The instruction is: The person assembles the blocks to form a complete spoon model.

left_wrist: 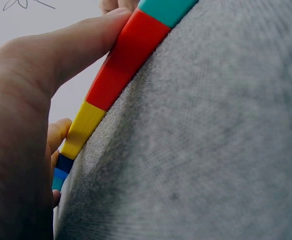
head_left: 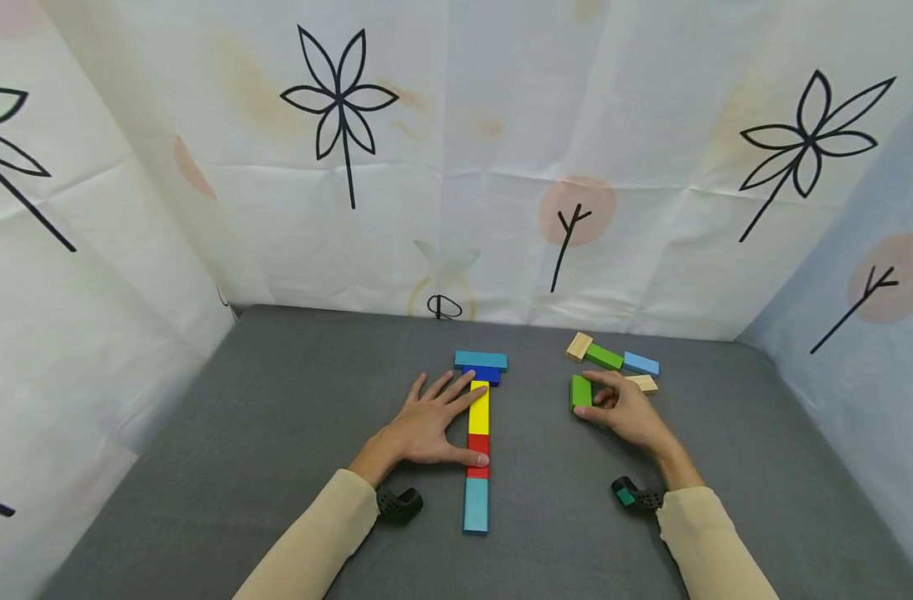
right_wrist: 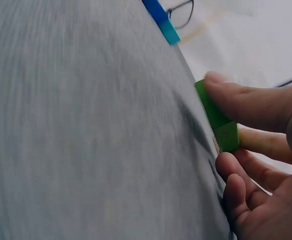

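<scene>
In the head view, a column of blocks runs down the middle of the table: a teal block (head_left: 480, 360) lies crosswise at the far end, then a shorter blue block (head_left: 492, 379), a yellow block (head_left: 480, 421), a red block (head_left: 479, 472) and a light teal block (head_left: 475, 504). My left hand (head_left: 418, 429) is spread beside this column, thumb touching the red block and fingertips at the yellow and blue ones. To the right, my right hand (head_left: 630, 410) pinches a green block (head_left: 580, 392) between thumb and fingers. Whether that block touches the cloth is unclear.
Behind the right hand lie a natural wood block (head_left: 579, 347), another green block (head_left: 604, 357) and a light blue block (head_left: 640, 363). A second wood block (head_left: 643, 384) is partly hidden by that hand. Patterned cloth walls (head_left: 501, 125) enclose the grey table (head_left: 313, 358).
</scene>
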Action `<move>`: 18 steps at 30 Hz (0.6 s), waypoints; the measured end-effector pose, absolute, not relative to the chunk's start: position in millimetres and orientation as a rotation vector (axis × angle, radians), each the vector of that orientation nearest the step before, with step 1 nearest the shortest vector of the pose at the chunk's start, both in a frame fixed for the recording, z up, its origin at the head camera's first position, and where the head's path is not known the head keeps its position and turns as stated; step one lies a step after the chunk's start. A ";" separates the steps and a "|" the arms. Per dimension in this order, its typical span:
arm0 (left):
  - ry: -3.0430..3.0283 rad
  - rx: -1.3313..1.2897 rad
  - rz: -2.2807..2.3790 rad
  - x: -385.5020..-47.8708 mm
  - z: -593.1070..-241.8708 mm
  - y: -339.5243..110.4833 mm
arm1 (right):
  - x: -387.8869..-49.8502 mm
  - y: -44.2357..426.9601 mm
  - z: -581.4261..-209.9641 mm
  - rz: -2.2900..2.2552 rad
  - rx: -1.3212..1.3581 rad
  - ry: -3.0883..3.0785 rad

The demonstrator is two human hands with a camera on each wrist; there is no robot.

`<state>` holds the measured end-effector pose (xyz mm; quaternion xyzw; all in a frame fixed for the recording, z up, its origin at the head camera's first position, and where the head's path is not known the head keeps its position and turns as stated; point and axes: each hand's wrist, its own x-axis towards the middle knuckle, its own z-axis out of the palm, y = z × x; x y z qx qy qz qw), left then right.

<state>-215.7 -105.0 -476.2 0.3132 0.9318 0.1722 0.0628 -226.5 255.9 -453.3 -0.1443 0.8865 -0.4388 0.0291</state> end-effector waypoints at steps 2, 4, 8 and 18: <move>2.816 0.942 0.515 -216.3 -476.4 -104.6 | -228.9 250.5 -451.6 -1.386 -0.437 2.713; 2.818 0.942 0.511 -216.5 -476.3 -104.6 | -234.1 243.9 -450.2 -1.416 -0.429 2.681; 2.820 0.946 0.512 -215.9 -475.0 -105.3 | -251.2 227.0 -447.3 -1.430 -0.426 2.629; 2.816 0.937 0.513 -215.8 -474.2 -104.6 | -303.2 184.4 -447.0 -1.388 -0.418 2.589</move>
